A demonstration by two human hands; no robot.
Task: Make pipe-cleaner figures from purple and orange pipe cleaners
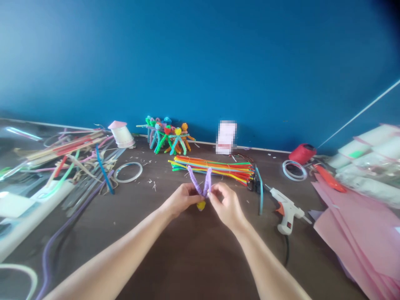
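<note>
A small pipe-cleaner figure is held upside down between my hands, its two purple legs pointing up and its yellow head low. My left hand pinches it from the left side. From the right, my right hand pinches it near the base of the right purple leg. Just beyond lies a bundle of bright pipe cleaners, tied together. Several finished-looking pipe-cleaner figures stand in a group against the wall. The figure's arms are mostly covered by my fingers.
A white glue gun lies at right, near pink sheets and a red spool. Tape rings sit left of the bundle. Loose sticks and strips pile at left, beside a white cup-like tower.
</note>
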